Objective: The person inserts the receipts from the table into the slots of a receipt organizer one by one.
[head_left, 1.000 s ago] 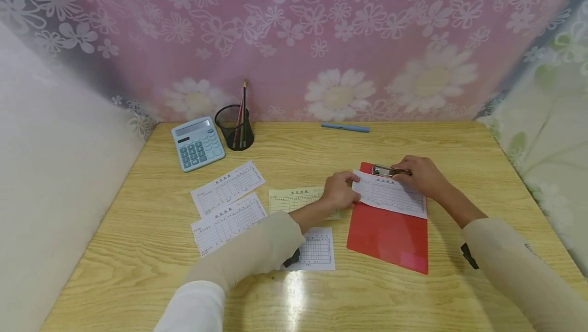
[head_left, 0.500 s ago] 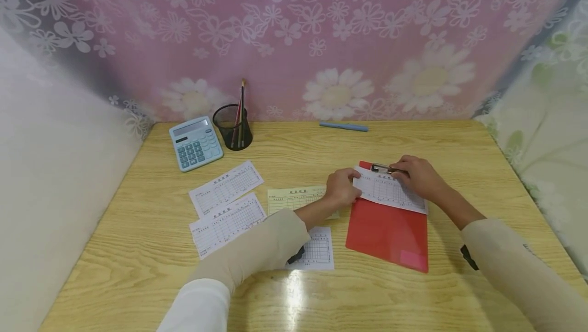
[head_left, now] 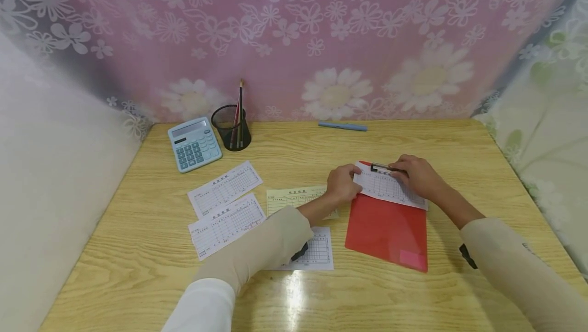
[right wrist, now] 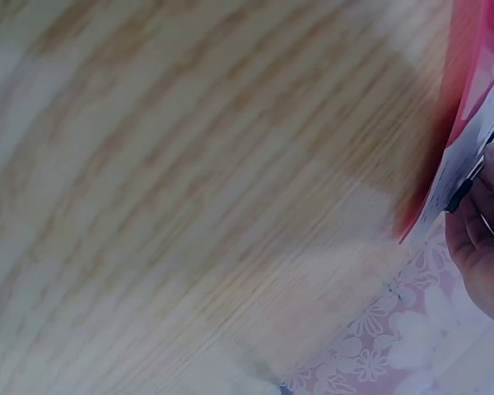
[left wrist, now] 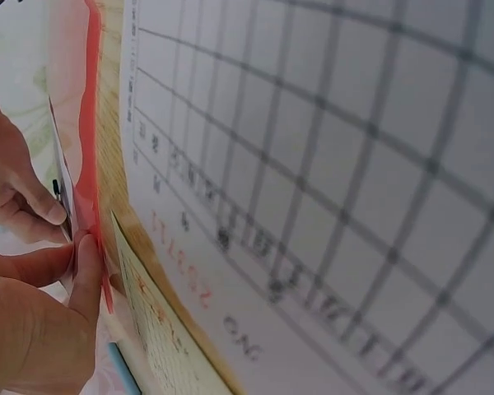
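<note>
A red clipboard (head_left: 386, 232) lies on the wooden table at the right, its metal clip (head_left: 380, 167) at the far end. Over its upper part is a white printed form (head_left: 390, 189), its top edge up at the clip. My left hand (head_left: 342, 185) pinches the form's left edge between thumb and finger, at the board's side, as the left wrist view also shows. From the right, my right hand (head_left: 419, 176) grips the clip's lever; in the right wrist view its fingers (right wrist: 475, 216) curl round the dark lever end. The right hand hides the form's upper right corner.
Two white forms (head_left: 225, 189) lie left of centre. A yellow form (head_left: 287, 202) and another white form (head_left: 321, 247) lie partly under my left arm. Farther back are a blue calculator (head_left: 195, 145), a black mesh pencil cup (head_left: 229, 130) and a blue pen (head_left: 342, 126).
The form has slid up the clipboard toward the clip, baring more red below it. My left hand has moved slightly with it; the right hand stays at the clip.
</note>
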